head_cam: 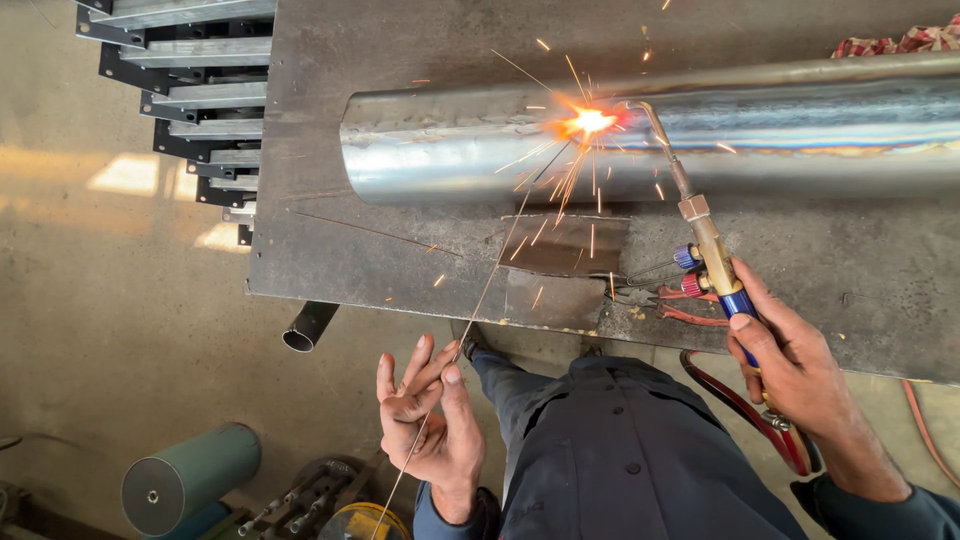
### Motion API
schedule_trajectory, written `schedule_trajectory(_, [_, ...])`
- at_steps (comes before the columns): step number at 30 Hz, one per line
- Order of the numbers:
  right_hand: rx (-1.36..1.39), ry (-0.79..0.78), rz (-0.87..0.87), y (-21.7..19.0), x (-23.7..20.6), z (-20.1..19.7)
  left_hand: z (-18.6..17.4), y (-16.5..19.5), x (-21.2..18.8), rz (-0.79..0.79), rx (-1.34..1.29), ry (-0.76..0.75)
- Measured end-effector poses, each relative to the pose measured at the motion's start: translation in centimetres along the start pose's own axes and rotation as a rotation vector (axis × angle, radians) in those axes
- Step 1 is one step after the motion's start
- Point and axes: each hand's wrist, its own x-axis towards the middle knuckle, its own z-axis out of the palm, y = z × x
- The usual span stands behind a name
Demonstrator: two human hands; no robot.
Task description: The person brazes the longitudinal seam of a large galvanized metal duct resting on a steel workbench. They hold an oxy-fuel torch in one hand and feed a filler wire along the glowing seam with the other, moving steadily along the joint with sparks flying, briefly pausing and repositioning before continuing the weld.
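A large shiny metal pipe [450, 150] lies across a dark steel work table [330, 260]. My right hand [790, 370] grips a brass gas torch [712, 255] with a blue handle and red and blue valve knobs. Its bent tip reaches the pipe's seam, where a bright flame [590, 122] throws sparks. My left hand [432, 425] pinches a thin filler rod [490, 275] between thumb and fingers. The rod slants up to the glowing spot.
A stack of metal angle pieces [190, 90] lies at the upper left. A dark pipe stub [305, 328] sticks out under the table. A teal cylinder [190, 478] and tools sit on the concrete floor. Red hoses [745, 410] trail from the torch. A patterned cloth [900, 42] lies top right.
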Motion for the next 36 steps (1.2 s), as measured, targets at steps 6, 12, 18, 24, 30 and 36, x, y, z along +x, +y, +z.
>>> schedule_trajectory(6, [-0.021, 0.006, 0.005, -0.1, -0.1, 0.1, -0.1, 0.0, 0.1, 0.003, 0.017, -0.007])
schedule_trajectory(12, [-0.017, 0.009, 0.020, -0.4, -0.1, 0.3, 0.0, -0.1, 0.2, 0.002, 0.021, -0.008])
schedule_trajectory(18, [-0.013, 0.007, 0.023, -0.7, 0.0, 0.3, 0.2, 0.0, 0.4, 0.009, 0.009, -0.006])
schedule_trajectory(24, [-0.019, 0.013, 0.045, -1.0, -0.2, 0.4, 0.1, -0.1, 0.5, -0.007, 0.002, 0.002])
schedule_trajectory(30, [-0.027, 0.000, 0.030, -1.4, -0.1, 0.6, 0.2, -0.2, 0.7, 0.002, -0.001, -0.012])
schedule_trajectory(36, [-0.040, 0.000, 0.036, -1.7, -0.1, 0.8, 0.0, -0.3, 0.8, -0.003, -0.001, -0.005])
